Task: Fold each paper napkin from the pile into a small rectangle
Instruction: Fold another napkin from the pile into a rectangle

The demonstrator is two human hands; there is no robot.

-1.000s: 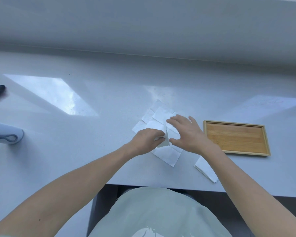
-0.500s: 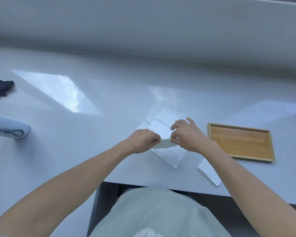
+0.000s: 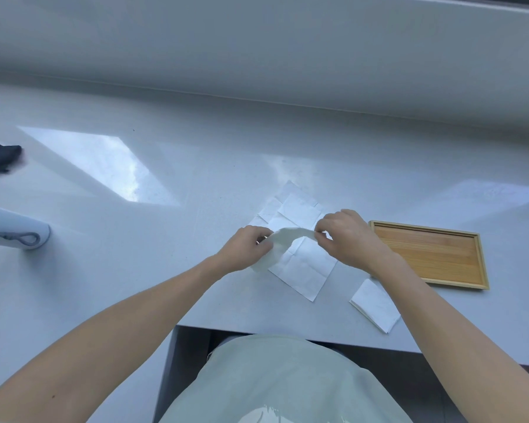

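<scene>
A glossy white bench (image 3: 196,166) fills the view, smooth and reflective. On it at about 3 o'clock lies a shallow rectangular wooden tray (image 3: 434,254) with a pale raised rim. At centre sits a loose pile of thin white paper napkins (image 3: 300,264), creased into squares. Above the pile, the left hand (image 3: 245,248) and right hand (image 3: 348,236) each pinch one end of a soft, sagging napkin strip (image 3: 287,236) between curled fingers. At 5 o'clock rests a small folded napkin rectangle (image 3: 374,305).
</scene>
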